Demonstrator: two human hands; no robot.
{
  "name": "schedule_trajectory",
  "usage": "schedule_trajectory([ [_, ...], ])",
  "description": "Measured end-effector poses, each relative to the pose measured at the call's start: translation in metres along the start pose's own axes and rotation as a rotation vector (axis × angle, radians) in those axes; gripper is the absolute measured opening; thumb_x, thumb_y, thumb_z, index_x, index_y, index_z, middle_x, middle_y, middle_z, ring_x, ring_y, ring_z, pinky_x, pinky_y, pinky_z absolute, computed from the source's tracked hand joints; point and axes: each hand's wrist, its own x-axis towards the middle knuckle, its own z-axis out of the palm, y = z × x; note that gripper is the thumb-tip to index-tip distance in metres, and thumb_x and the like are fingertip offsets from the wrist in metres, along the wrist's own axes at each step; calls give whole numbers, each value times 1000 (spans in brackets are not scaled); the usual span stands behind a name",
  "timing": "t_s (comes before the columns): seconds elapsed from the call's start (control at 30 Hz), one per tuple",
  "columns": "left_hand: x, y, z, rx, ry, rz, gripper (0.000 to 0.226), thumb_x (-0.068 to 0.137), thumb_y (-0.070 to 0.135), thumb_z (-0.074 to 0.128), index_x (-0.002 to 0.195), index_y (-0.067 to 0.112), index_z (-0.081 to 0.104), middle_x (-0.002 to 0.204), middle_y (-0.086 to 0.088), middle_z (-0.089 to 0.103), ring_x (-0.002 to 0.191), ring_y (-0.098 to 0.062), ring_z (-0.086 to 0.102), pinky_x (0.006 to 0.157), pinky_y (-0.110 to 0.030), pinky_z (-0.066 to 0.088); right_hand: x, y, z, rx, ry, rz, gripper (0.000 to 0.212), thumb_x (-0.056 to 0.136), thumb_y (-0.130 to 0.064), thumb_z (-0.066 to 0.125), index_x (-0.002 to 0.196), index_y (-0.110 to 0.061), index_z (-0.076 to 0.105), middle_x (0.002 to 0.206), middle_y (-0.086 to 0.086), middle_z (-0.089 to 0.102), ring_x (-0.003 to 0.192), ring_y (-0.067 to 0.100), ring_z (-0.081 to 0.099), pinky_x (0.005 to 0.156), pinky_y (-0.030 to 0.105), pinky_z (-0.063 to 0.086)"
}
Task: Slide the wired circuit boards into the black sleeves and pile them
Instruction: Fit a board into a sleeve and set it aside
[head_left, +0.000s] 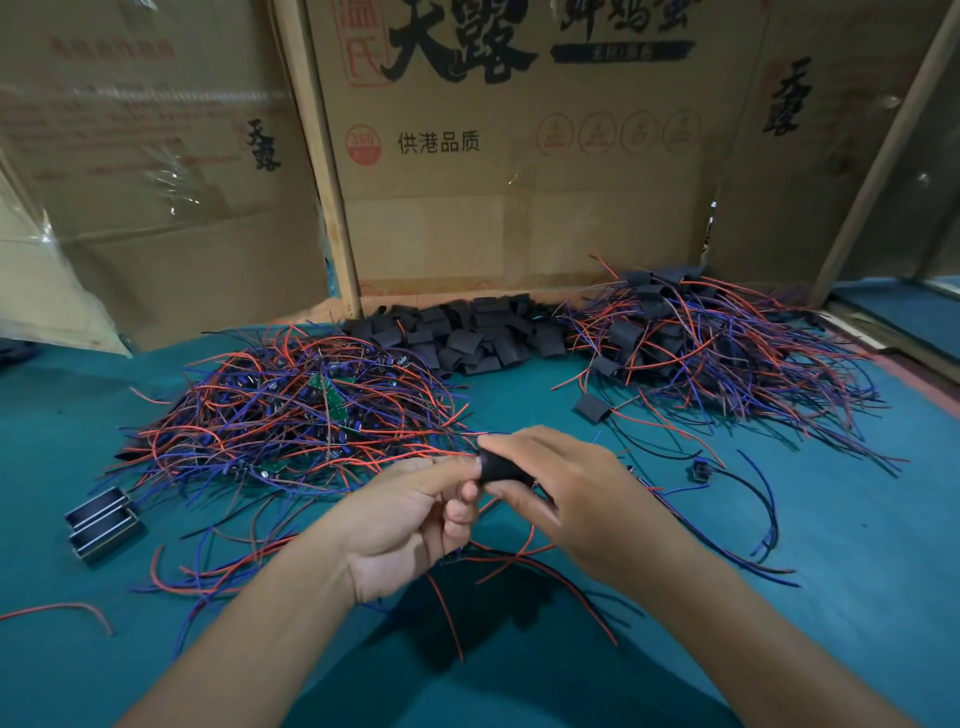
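Cardboard cartons (519, 156) printed with large characters wall off the back of a teal tabletop (857, 597), and everything for the job is spread in front of them. At the left centre of the frame lies a big tangle of unsleeved boards (291, 410), green boards showing here and there among red, blue and black wires. Behind it, against the cartons at centre, sits a heap of empty black sleeves (467, 332). At the upper right is the finished pile (717, 353), wires fanning out from black-sleeved units, with one sleeved piece (592, 406) lying just short of it. Two small metal parts (101, 525) rest at the left edge, and loose wires are scattered near the hands. At the middle of the frame the right hand (571, 493) pinches a black sleeve (501, 467) between thumb and fingers, its grip narrow around it. The left hand (415, 519) meets it from the left, fingers curled, grip closed on what seems to be the wired end going in; the board itself is hidden, so I cannot tell how far it has entered. Wires trail down from the hands toward the bottom of the frame. Judging by the piles, the work looks roughly half done: a good heap is sleeved, yet the left tangle is about as large.
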Motion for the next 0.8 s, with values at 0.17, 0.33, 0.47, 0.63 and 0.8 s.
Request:
schedule_trajectory([
  [0.17, 1, 0, -2, -18, -9, 1, 11, 75, 12, 66, 76, 11, 54, 57, 0, 47, 41, -6, 37, 37, -15, 33, -1, 1, 4, -41, -41, -6, 39, 90, -14, 61, 128, -6, 59, 111, 7, 65, 98, 26, 61, 82, 34, 48],
  [0.33, 3, 4, -4, 37, -53, 27, 17, 67, 23, 74, 75, 9, 67, 59, -3, 51, 44, -9, 40, 41, -18, 38, 2, 9, 2, -111, -73, 53, 29, 99, -26, 54, 122, -9, 60, 105, 7, 65, 97, 29, 60, 80, 38, 46],
  [0.47, 4, 3, -5, 104, 66, 173, 31, 81, 20, 69, 108, 7, 64, 65, -7, 54, 49, -14, 41, 45, -21, 40, 1, 19, -9, -69, -28, 154, 23, 100, -27, 52, 118, -16, 61, 106, 1, 66, 97, 27, 60, 81, 43, 47],
  [0.63, 3, 11, -5, 77, 243, 331, 8, 98, 10, 55, 105, 7, 53, 58, -3, 47, 44, -13, 31, 42, -23, 23, 35, 60, -34, -383, -98, 235, 29, 103, -36, 43, 125, -23, 55, 111, -3, 66, 96, 21, 62, 75, 37, 51],
  [0.8, 4, 12, -18, 802, 421, 596, 11, 98, 23, 59, 88, 18, 61, 54, 4, 45, 45, -10, 33, 48, -24, 27, 88, 138, -62, -803, 0, 209, 27, 102, -27, 44, 121, -11, 55, 110, 8, 68, 106, 29, 58, 88, 40, 46],
])
